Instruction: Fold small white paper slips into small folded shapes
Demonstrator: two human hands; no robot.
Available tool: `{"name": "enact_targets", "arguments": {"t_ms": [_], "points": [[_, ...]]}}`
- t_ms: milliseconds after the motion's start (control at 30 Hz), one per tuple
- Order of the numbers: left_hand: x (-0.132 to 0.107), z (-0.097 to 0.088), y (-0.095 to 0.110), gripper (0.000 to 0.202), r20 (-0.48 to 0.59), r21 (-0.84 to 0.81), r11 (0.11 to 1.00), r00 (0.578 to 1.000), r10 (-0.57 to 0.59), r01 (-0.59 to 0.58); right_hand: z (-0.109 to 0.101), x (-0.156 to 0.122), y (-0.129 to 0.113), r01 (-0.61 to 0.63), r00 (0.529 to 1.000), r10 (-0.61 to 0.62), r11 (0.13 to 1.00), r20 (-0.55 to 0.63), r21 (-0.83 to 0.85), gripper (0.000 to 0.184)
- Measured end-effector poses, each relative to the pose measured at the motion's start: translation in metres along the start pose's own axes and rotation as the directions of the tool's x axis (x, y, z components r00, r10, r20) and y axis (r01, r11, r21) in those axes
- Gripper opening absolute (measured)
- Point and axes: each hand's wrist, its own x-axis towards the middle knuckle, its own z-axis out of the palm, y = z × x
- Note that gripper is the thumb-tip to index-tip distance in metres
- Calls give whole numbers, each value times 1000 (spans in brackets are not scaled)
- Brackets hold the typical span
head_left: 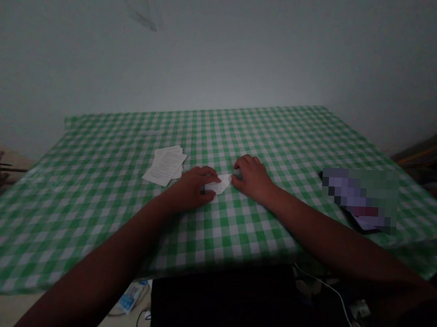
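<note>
A small white piece of printed paper (224, 183), apparently folded, lies on the checked tablecloth between my hands. My left hand (193, 189) holds its left part, thumb at the near edge and fingers on the far edge. At the paper's right end my right hand (253, 179) is closed, thumb and fingertips together on the tip. Part of the paper is hidden under the left fingers. Left of my hands, several printed paper sheets (166, 165) lie in a loose, fanned pile.
A green and white checked tablecloth (233, 232) covers the table. On the right lies a phone-like device (362, 224), its screen blurred out. A pale wall (228, 52) rises behind the table. A white cable (329, 284) hangs below the front edge.
</note>
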Motion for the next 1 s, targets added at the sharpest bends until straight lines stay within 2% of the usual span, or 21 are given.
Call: {"name": "enact_targets", "arguments": {"t_ms": [267,667,767,900,1000], "points": [[-4,-10,1,44,75,-22,1000,997,18,-16,-7,1,-1,68,997,-65,994,-40,91,13],[-5,-12,-5,43,108,-12,998,993,55,-54,-10,2,-5,109,992,-119,980,49,167,6],[-5,-11,-8,42,104,-22,998,993,62,-60,-8,1,-5,187,978,-201,965,59,185,7],[-5,-10,-12,43,91,-34,998,994,63,-60,-6,0,-4,366,913,-399,893,82,263,4],[-5,-10,-13,41,89,-43,997,994,68,-64,-5,-1,-3,418,882,-461,862,99,288,12]]}}
